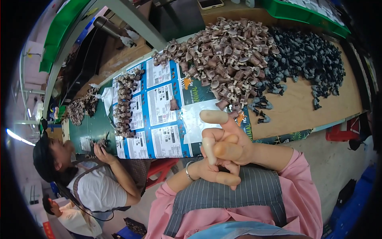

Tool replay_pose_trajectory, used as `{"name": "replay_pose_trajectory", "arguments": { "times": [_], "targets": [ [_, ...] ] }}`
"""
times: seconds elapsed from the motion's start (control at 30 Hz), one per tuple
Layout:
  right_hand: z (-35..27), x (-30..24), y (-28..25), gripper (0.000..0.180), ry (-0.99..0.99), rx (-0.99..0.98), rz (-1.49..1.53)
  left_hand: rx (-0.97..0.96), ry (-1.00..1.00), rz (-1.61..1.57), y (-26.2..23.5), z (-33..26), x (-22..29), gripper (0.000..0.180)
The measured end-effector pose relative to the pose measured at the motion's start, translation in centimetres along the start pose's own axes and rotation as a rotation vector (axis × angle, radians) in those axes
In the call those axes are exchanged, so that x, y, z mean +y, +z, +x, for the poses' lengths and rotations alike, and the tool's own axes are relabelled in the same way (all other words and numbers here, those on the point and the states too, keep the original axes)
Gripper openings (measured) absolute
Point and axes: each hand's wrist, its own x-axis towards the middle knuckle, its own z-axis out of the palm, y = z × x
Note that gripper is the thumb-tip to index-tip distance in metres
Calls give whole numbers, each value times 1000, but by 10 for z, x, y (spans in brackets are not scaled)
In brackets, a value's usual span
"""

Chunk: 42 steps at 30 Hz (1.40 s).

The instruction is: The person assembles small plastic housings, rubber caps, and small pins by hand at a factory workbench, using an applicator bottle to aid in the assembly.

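Both hands off the bench, held near chest: left hand & right hand interlocked, finger cots on, pinching nothing. Brown parts pile well apart.

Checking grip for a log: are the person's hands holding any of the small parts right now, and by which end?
Nothing held that shows. The left hand and right hand are clasped together near the chest, in finger cots, away from the brown parts pile.
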Motion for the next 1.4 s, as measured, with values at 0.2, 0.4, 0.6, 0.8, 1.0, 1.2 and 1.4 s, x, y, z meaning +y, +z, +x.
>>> {"name": "replay_pose_trajectory", "arguments": {
  "times": [0.2, 0.4, 0.6, 0.8, 1.0, 1.2, 1.4],
  "targets": [
    [-3, -2, -4, 68, -28, 90, -45, 0, -31, -263, 6, 5, -7, 22],
    [-17, 3, -25, 84, -82, 137, -57, 89, -1, -263, 4, 16, -7, 45],
    [-44, -1, -48, 81, -158, 424, -231, 621, 413, 460, -4, 12, 2, 110],
    [-34, -12, -27, 56, -351, 25, -690, 819, 412, 803, -18, 22, -29, 107],
    [-36, 0, -20, 41, -313, -14, -681, 809, 648, 589, -9, 26, -52, 84],
    [-35, 9, -17, 44, -338, 54, -755, 749, 610, 178, -4, 23, -54, 74],
    [-28, 12, -20, 43, -352, 172, -808, 780, 568, 182, -14, 28, -56, 72]
  ]
}}
